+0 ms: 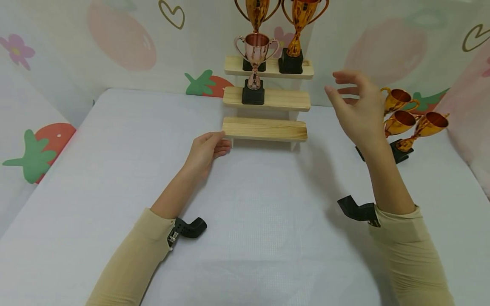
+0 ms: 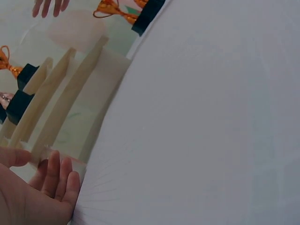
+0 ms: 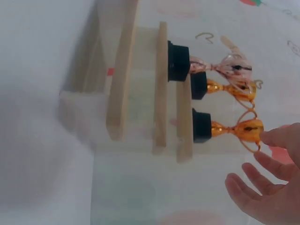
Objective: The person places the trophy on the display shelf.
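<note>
— Head view first: what is nearest, and what are the hands doing?

— Nearest is the white counter (image 1: 268,238). The left hand (image 1: 204,151) lies low on it and grips the left end of the bottom shelf (image 1: 265,128) of a wooden stepped stand, thumb on top, fingers curled under the plank. The right hand (image 1: 357,108) is raised above the counter to the right of the stand, fingers loose and spread, holding nothing.

— So where is the stand relative to both hands?

— Between them. The left hand touches its lowest plank; the right hand floats apart from it, at about the height of the middle shelf (image 1: 266,98).

— And farther back?

— A pink trophy (image 1: 255,63) stands on the middle shelf. Two gold trophies (image 1: 294,29) stand on the top shelf (image 1: 269,68). Just behind the right hand, three gold trophies (image 1: 411,123) lie tipped over on the counter.
</note>
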